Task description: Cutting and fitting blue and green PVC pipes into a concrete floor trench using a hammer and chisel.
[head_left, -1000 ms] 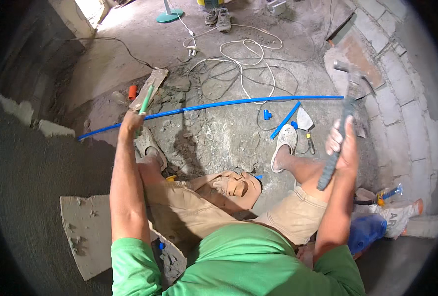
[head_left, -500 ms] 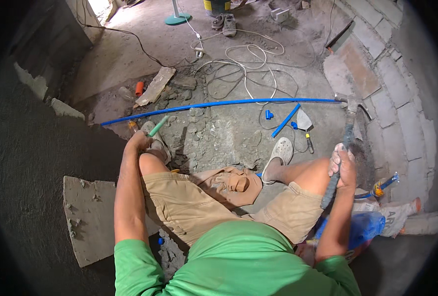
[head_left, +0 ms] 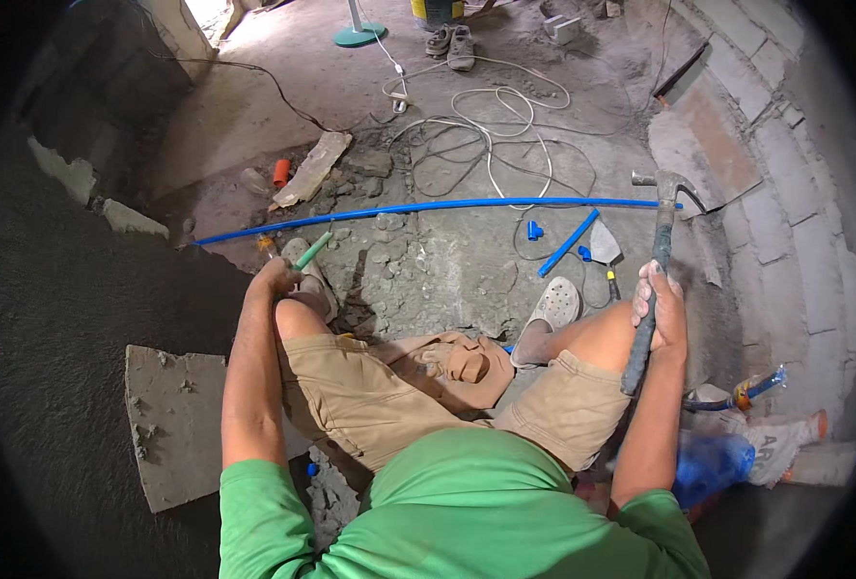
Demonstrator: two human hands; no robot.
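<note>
My right hand (head_left: 661, 307) is wrapped round the dark, worn grip of a claw hammer (head_left: 665, 207), whose head points up and away beyond my right knee. My left hand (head_left: 276, 278), by my left knee, closes on a pale-green rod (head_left: 313, 250); its lower end is hidden by the hand, so its exact kind is unclear. Just beyond that hand stands an amber, clear-wrapped stub (head_left: 267, 246). A long blue pipe (head_left: 418, 206) lies across the rubble-strewn floor ahead of both hands, its right end passing behind the hammer's head.
Right of centre lie a short blue pipe (head_left: 568, 243), blue fittings (head_left: 534, 231) and a pointed trowel (head_left: 604, 243). White cable (head_left: 494, 145) coils farther off. Block wall (head_left: 775, 174) rises on the right. A board (head_left: 172, 425) leans at my left; brown cloth (head_left: 467, 372) lies between my legs.
The hammer and my right hand have shifted slightly left and up, and the hammer stands straighter. My left hand stays by the knee with the green rod. My view has turned a little.
</note>
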